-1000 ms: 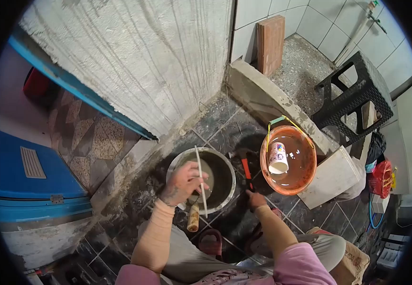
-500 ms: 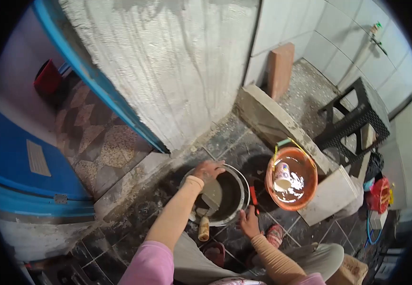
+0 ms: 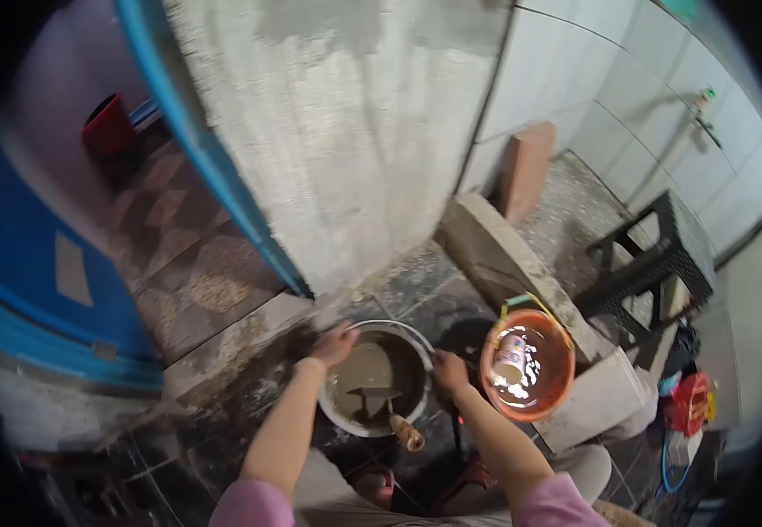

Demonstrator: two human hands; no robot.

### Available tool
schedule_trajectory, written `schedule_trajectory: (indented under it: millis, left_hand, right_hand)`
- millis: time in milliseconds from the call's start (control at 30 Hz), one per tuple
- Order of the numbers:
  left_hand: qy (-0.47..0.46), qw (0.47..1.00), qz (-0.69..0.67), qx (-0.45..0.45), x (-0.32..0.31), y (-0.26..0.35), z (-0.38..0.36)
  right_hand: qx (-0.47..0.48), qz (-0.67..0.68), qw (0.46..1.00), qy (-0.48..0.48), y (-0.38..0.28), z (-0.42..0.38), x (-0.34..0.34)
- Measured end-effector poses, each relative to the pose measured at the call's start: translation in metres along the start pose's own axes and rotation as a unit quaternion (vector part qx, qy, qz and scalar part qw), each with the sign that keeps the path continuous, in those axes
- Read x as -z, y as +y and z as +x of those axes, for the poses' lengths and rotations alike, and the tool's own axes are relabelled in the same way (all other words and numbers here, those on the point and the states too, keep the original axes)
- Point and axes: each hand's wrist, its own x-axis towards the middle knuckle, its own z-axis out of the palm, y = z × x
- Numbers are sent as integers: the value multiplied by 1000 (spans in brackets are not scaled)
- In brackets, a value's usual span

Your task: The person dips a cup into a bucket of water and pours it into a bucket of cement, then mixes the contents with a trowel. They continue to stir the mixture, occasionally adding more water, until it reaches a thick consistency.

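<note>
Plainly, in the head view, the bucket (image 3: 355,429) is flanked by both hands: its far-left rim is touched by the left hand (image 3: 335,345), its right rim is met by the right hand (image 3: 449,371). Whether the fingers are closed around it cannot be told through the blur. Inside, the trowel (image 3: 401,425) is propped, its handle slanted over the near rim toward the near right, closer to the right hand.

1 black stool (image 3: 692,235); 1 red container (image 3: 111,133)
</note>
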Motion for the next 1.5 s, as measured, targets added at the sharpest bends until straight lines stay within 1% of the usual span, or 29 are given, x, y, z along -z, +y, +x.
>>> schedule_trajectory:
  millis: [33,67,100,133,167,200,267,367,400,467,500,533,567,600,667,767,800,900,933,1033,1100,1133,1167,1233,1300,1333,1400,1467,1500]
  left_hand:
    - [5,1000,4,29,5,3,-14]
    - [2,999,-10,51,6,-10,-20]
    - [1,997,-21,75,5,-20,-26]
    - [-9,991,-74,116,9,-8,-43]
    - [-18,979,-125,161,15,3,-62]
    - [-20,977,-145,152,13,2,-70]
    - [-23,971,-193,141,8,-3,-82]
    - [-67,962,-185,188,14,5,-86]
    - [-45,982,-99,155,14,-1,-75]
    - [-4,993,76,95,16,-18,-53]
    - [6,995,56,81,21,-4,-52]
    - [1,994,55,98,25,7,-49]
    - [-5,995,63,82,26,5,-41]
    - [-13,995,71,63,23,2,-32]
    - [-35,992,91,81,17,4,-23]
    - [-27,993,92,69,8,-14,-4]
    - [-20,994,89,61,6,-23,-2]
    - [-14,996,70,58,9,-26,-1]
    - [-9,995,74,71,8,-23,-3]
    - [17,993,73,94,8,-19,-4]
    - [38,993,56,92,5,-25,-5]
    - [64,992,88,60,4,-28,-6]
    - [23,995,26,96,7,-31,-6]
    - [-59,980,-98,163,29,-12,-15]
    - [-79,980,-141,117,32,-21,-15]
    - [-89,979,-159,93,32,-28,-15]
    - [-90,975,-180,94,21,-51,-8]
    - [-85,971,-205,92,27,-44,-8]
    - [-93,971,-192,105,28,-42,-8]
  right_hand:
    - [11,-49,998,-28,7,24,-7]
    - [33,-43,999,-5,9,44,-14]
    - [32,-48,998,-15,-5,60,-9]
    - [10,-78,995,-61,-17,77,-4]
    - [9,-54,997,-59,-29,87,2]
    - [-12,-33,998,-49,-44,91,14]
    - [-4,-19,1000,10,-56,101,18]
    - [111,79,990,22,-74,65,47]
    - [117,58,991,-21,-78,41,61]
    - [180,58,982,-29,-76,-9,76]
    - [198,9,980,-5,-84,-35,80]
    - [221,-39,974,17,-94,-57,85]
    - [247,-91,964,45,-98,-65,88]
    - [250,-148,956,36,-93,-65,85]
    - [254,-261,931,21,-84,-61,78]
    - [151,-239,938,-200,-91,-54,79]
    - [213,-266,916,-211,-83,-58,68]
    - [223,-268,904,-248,-100,-72,70]
    - [199,-262,909,-258,-106,-74,72]
    - [199,-290,893,-281,-146,-68,106]
    - [202,-294,892,-277,-155,-63,113]
    - [206,-296,889,-284,-156,-60,114]
    - [208,-297,886,-290,-158,-58,113]
    - [187,-297,892,-286,-149,-57,90]
    - [180,-297,897,-274,-140,-59,60]
    - [152,-294,900,-283,-135,-60,44]
    - [146,-282,906,-279,-126,-68,34]
    - [168,-268,910,-268,-110,-58,38]
    - [158,-270,912,-264,-111,-60,47]
